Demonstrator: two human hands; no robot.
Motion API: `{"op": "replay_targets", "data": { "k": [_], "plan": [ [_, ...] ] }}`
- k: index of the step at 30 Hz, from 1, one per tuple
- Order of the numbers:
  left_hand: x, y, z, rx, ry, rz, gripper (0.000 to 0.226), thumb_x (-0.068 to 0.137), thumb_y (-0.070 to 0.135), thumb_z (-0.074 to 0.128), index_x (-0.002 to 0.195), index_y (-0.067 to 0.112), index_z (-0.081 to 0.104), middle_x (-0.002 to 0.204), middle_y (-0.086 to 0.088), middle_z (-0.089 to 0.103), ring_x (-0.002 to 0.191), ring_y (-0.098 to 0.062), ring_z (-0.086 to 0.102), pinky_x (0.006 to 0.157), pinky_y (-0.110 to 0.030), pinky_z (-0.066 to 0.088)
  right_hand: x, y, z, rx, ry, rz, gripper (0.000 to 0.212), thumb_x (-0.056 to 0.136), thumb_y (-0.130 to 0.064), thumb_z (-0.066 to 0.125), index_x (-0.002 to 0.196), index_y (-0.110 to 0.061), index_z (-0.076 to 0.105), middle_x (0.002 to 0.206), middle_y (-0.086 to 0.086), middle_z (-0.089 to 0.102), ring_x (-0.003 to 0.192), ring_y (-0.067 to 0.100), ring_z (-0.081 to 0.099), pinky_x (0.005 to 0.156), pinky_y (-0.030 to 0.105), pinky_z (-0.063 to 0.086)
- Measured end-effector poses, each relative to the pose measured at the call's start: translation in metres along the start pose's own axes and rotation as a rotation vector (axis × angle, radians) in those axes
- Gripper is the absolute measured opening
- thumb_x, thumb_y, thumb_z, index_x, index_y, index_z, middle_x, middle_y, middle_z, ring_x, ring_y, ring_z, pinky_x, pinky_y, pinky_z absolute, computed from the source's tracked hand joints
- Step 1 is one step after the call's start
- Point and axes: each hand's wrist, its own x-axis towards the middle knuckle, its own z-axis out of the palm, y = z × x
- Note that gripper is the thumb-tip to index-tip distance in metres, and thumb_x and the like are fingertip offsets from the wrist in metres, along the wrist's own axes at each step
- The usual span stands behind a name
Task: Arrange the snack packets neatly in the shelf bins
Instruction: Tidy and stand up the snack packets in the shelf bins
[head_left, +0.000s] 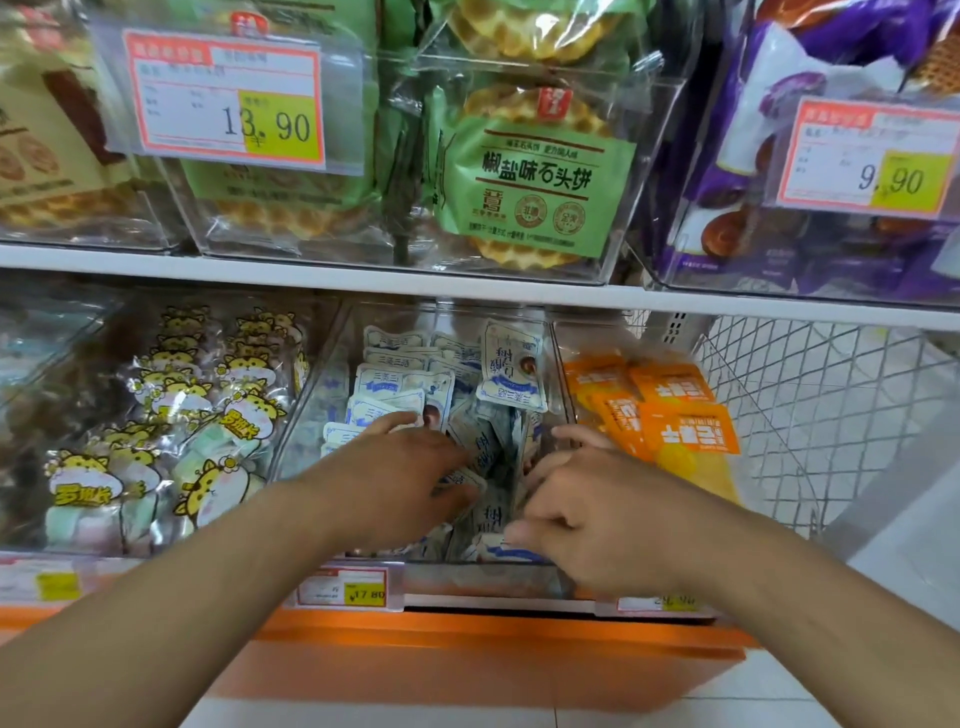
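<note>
A clear plastic bin (322, 395) on the lower shelf holds several small white-and-blue snack packets (511, 371), some stacked flat at the back left, others jumbled in the middle. Both hands are inside this bin. My left hand (400, 480) lies on the left part of the pile, fingers spread over packets and its thumb against one. My right hand (587, 512) is at the front right, fingers curled around the packets at the bin's front edge. The packets beneath both hands are hidden.
Left bin holds yellow cat-print sweet bags (171, 415); right bin holds orange packets (670, 415). Upper shelf (467, 283) carries green waffle biscuit packs (535, 176) and purple packs (810, 156). Price tags (343, 587) line the orange shelf front. A wire basket (810, 410) stands right.
</note>
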Motion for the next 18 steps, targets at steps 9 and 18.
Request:
{"op": "replay_targets", "data": {
  "k": [9,18],
  "plan": [
    [-0.044,-0.02,-0.01,0.031,0.123,0.116,0.049,0.103,0.064,0.021,0.097,0.037,0.061,0.091,0.017,0.063,0.095,-0.002,0.054,0.101,-0.016,0.03,0.072,-0.004,-0.023,-0.01,0.071,0.002,0.054,0.099,0.001,0.055,0.142,-0.03,0.062,0.141,0.002,0.063,0.119,0.02,0.062,0.098,0.037,0.057],
    [-0.052,-0.027,-0.006,0.025,0.178,0.145,0.048,0.104,0.061,0.026,0.113,0.036,0.067,0.139,0.012,0.05,0.131,-0.008,0.042,0.118,-0.026,0.029,0.105,-0.01,-0.025,-0.028,-0.326,0.05,0.062,0.071,-0.061,0.088,0.12,-0.026,0.071,0.103,-0.008,0.073,0.091,0.014,0.066,0.073,0.03,0.055]
  ]
}}
